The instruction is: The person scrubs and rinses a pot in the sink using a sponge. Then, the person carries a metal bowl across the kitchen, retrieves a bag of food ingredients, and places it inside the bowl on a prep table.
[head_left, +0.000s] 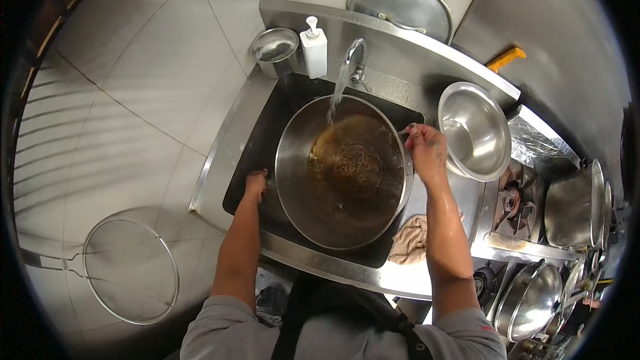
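Observation:
A large steel pot [288,193] stands in the sink [243,190], with brownish water and dark residue on its bottom. Water runs from the faucet [359,50] into it. My right hand [425,150] is closed on the pot's handle at the right rim. On the opposite side, my left hand [256,185] is low in the sink beside the pot wall, fingers curled; what they grip, if anything, is hidden. Just below my right hand, a crumpled brown cloth [409,240] lies on the sink edge.
A steel bowl [475,130] sits right of the sink. Behind are a white pump bottle [315,52], a small steel container [275,50] and a leaning round lid [403,10]. A strainer [175,273] hangs at left. A burner [512,200] and pots [573,203] stand at right.

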`<action>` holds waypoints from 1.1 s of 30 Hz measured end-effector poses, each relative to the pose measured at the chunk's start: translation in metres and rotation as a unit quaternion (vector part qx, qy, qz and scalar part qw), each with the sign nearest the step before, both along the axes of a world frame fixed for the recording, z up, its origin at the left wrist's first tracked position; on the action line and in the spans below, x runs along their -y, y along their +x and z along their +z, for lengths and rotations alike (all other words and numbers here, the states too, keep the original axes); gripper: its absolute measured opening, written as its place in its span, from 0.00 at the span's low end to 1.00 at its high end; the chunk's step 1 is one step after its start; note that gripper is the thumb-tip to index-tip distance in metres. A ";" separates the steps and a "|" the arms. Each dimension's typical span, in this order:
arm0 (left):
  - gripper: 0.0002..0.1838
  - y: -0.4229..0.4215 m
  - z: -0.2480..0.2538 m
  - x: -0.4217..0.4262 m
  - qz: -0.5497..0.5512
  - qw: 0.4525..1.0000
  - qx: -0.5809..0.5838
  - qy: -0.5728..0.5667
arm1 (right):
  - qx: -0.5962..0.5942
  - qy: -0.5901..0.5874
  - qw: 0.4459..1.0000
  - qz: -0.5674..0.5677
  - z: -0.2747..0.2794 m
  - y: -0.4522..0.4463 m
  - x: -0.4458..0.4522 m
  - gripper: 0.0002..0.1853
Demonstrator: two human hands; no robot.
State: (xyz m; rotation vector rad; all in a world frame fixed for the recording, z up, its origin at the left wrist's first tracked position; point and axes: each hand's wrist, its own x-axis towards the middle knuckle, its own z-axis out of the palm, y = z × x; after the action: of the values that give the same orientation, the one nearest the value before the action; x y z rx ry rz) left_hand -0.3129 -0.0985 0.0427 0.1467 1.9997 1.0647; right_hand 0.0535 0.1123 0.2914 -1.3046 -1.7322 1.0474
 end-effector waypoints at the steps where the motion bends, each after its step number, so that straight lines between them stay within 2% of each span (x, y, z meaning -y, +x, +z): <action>1: 0.13 -0.004 -0.003 -0.004 0.017 0.999 -0.030 0.015 | 0.005 -0.005 1.000 -0.008 -0.006 0.003 -0.011 0.11; 2: 0.13 -0.010 -0.005 -0.006 0.008 0.999 -0.045 0.019 | -0.010 -0.046 0.999 -0.021 -0.009 0.007 -0.019 0.11; 5: 0.12 -0.019 0.034 -0.009 -0.020 0.996 -0.078 0.040 | -0.070 -0.183 0.979 -0.053 -0.010 0.019 -0.029 0.09; 8: 0.13 -0.024 0.084 -0.015 -0.059 0.991 -0.121 0.001 | -0.125 -0.251 0.959 -0.049 -0.022 0.040 -0.032 0.08; 10: 0.10 -0.036 0.090 -0.020 -0.131 0.955 -0.267 -0.007 | -0.146 -0.282 0.948 -0.032 -0.026 0.050 -0.030 0.07; 12: 0.08 -0.050 0.083 -0.025 -0.181 0.887 -0.424 0.004 | -0.159 -0.310 0.936 -0.043 -0.030 0.058 -0.025 0.07; 16: 0.04 -0.051 0.128 -0.054 -0.220 0.884 -0.409 -0.048 | -0.175 -0.340 0.921 -0.072 -0.037 0.072 -0.016 0.07; 17: 0.04 -0.044 0.143 -0.059 -0.208 0.866 -0.453 -0.035 | -0.170 -0.345 0.920 -0.077 -0.044 0.079 -0.016 0.08; 20: 0.04 -0.060 0.165 -0.081 -0.228 0.868 -0.439 -0.049 | -0.194 -0.368 0.905 -0.085 -0.062 0.096 -0.009 0.08; 22: 0.04 -0.052 0.206 -0.095 -0.226 0.876 -0.423 -0.054 | -0.217 -0.390 0.890 -0.094 -0.077 0.102 -0.001 0.08; 25: 0.03 -0.036 0.265 -0.103 -0.252 0.803 -0.540 -0.022 | -0.255 -0.429 0.860 -0.109 -0.093 0.097 0.015 0.08; 28: 0.03 -0.024 0.323 -0.120 -0.244 0.875 -0.408 -0.091 | -0.284 -0.462 0.833 -0.110 -0.117 0.087 0.033 0.09; 30: 0.06 -0.025 0.335 -0.118 -0.221 0.898 -0.380 -0.021 | -0.311 -0.480 0.813 -0.103 -0.132 0.082 0.046 0.09; 33: 0.08 0.001 0.365 -0.105 -0.183 0.910 -0.371 0.023 | -0.286 -0.450 0.840 -0.104 -0.153 0.070 0.065 0.08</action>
State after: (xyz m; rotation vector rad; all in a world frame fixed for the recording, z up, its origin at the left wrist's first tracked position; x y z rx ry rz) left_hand -0.3119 0.0061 0.4073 1.0461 2.4595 0.8714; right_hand 0.1233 0.0469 0.1384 -1.4273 -0.5982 1.9854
